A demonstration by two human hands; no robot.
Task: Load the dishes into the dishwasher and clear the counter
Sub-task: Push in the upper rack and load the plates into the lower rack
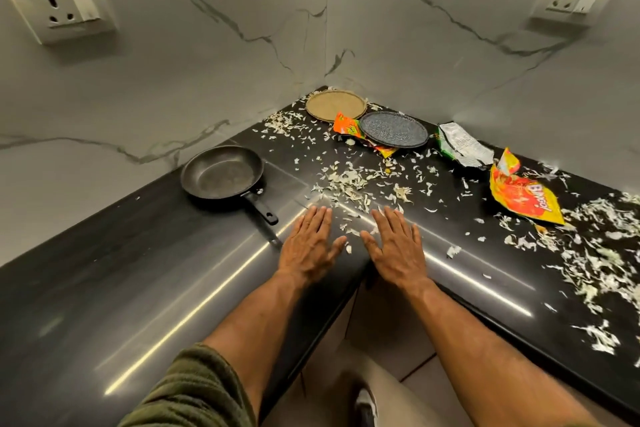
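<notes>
On the black counter (145,288), which is wrapping round a corner under marbled walls, both hands are lying flat at the inner bend, palms down, fingers straight and slightly spread, holding nothing. The left hand (309,247) and the right hand (396,246) are sitting side by side, near each other but apart, with a few pale scraps (349,184) lying between and just beyond their fingertips. Beyond the left hand and a little to its left, a black frying pan (221,173) is resting upright, its handle pointing back toward that hand and ending just short of it. Farther from the hands, toward the wall corner, a tan plate (335,105) is lying flat, and a dark speckled plate (393,129) is sitting just beside it, overlapping an orange wrapper (347,125). Right of the right hand and well apart from it, a large orange snack bag (523,199) is lying crumpled; beyond it a torn silver-and-green wrapper (462,146) is lying near the wall. More scraps are lying scattered thickly along the counter to the right of the hands.
</notes>
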